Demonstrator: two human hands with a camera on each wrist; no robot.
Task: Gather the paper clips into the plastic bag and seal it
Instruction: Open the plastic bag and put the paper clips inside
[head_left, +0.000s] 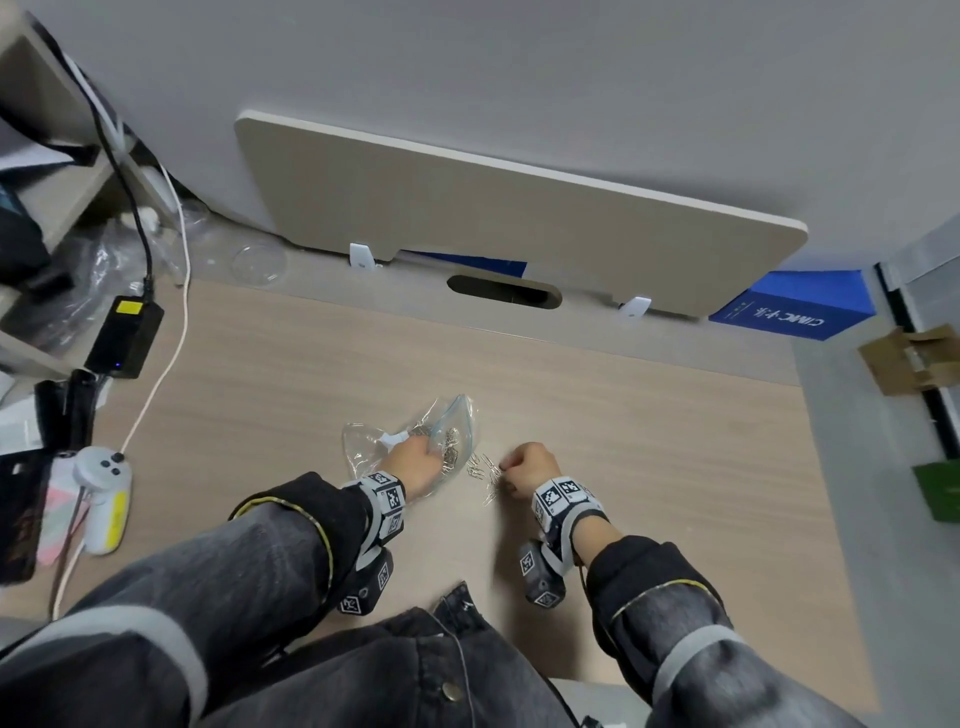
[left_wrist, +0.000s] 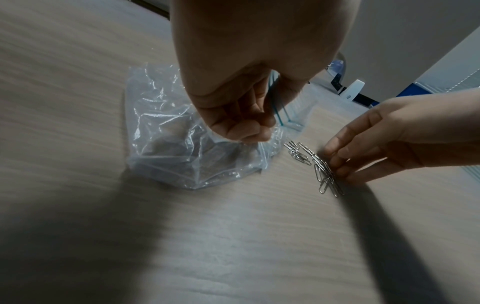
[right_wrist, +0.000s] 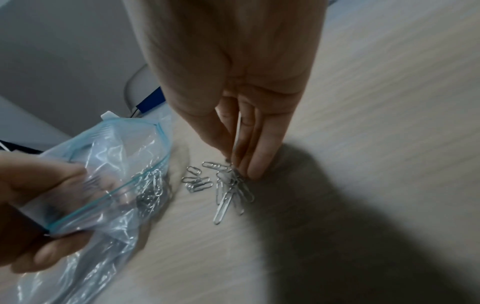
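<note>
Mid-gathering: left hand pinching the plastic bag mouth open, right hand fingers narrowed on loose paper clips just beside the bag; next, likely lifting that cluster into the mouth.

1. The plastic bag lies on the desk, near its middle, with some paper clips inside it.
2. The left hand rests on the bag and pinches its mouth.
3. A loose pile of paper clips lies on the desk just right of the bag.
4. The right hand is right of that pile, fingertips touching the clips.
5. A power adapter sits at the desk's far left.
</note>
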